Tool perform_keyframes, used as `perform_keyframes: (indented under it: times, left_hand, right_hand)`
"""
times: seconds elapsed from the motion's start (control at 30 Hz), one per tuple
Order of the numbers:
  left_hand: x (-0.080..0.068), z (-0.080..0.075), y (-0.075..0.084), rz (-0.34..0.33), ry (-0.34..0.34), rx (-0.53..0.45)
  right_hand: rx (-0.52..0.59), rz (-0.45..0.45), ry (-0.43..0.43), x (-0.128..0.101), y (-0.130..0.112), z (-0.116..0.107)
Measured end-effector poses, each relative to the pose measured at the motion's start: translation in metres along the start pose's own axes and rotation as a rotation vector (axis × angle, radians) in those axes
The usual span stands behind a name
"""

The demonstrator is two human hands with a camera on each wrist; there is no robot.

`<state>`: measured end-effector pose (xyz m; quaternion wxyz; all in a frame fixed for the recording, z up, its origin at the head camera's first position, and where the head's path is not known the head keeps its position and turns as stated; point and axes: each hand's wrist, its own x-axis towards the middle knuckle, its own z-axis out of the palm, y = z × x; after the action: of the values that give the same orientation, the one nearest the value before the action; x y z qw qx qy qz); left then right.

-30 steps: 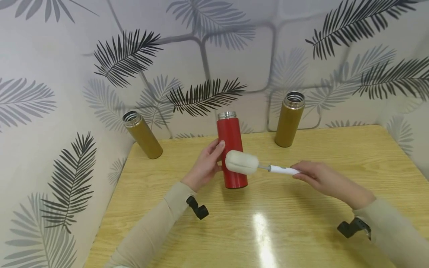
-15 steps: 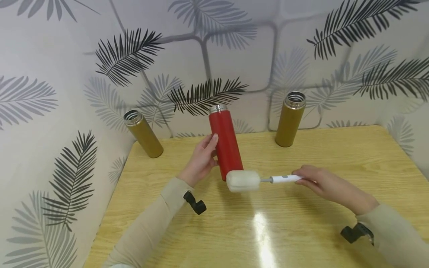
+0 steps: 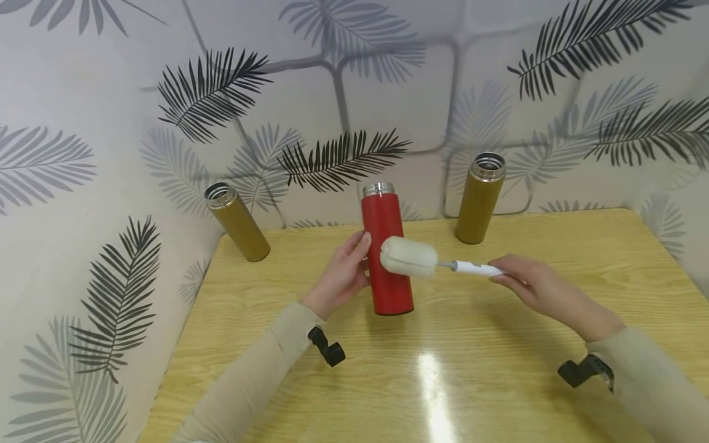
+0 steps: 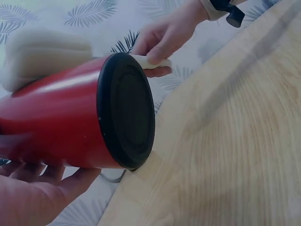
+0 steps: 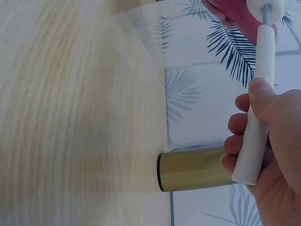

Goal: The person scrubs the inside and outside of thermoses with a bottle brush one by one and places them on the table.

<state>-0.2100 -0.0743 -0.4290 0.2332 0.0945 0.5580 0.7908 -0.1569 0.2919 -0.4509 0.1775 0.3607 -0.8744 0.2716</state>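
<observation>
Red flask (image 3: pixel 386 246) upright on the wooden surface (image 3: pixel 471 369), near the middle, open steel mouth up. Left hand (image 3: pixel 340 277) wrapped around its left side, fingers (image 3: pixel 361 243) curled against the wall. White sponge brush (image 3: pixel 410 257) lying across the flask's front, sponge head touching the red wall. Right hand (image 3: pixel 540 288) pinching the brush's white handle, fingers (image 5: pixel 241 127) closed around it. Two gold flasks standing at the back, one left (image 3: pixel 237 221), one right (image 3: pixel 479 197), both well apart from the red one.
</observation>
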Motion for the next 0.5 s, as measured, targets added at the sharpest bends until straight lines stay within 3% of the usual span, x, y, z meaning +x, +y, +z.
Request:
perform_keyframes:
  times: [0.27, 0.37, 0.5]
  left_hand:
    - [-0.004, 0.002, -0.007, -0.043, -0.146, -0.070]
    - [-0.005, 0.003, -0.009, -0.045, -0.179, -0.037]
    - [-0.005, 0.002, -0.010, -0.039, -0.166, 0.035]
  right_hand:
    - [-0.026, 0.021, 0.052, 0.010, 0.003, -0.008]
    - [-0.039, 0.022, 0.058, 0.014, 0.003, -0.010]
    - [-0.059, 0.028, 0.075, 0.020, 0.002, -0.012]
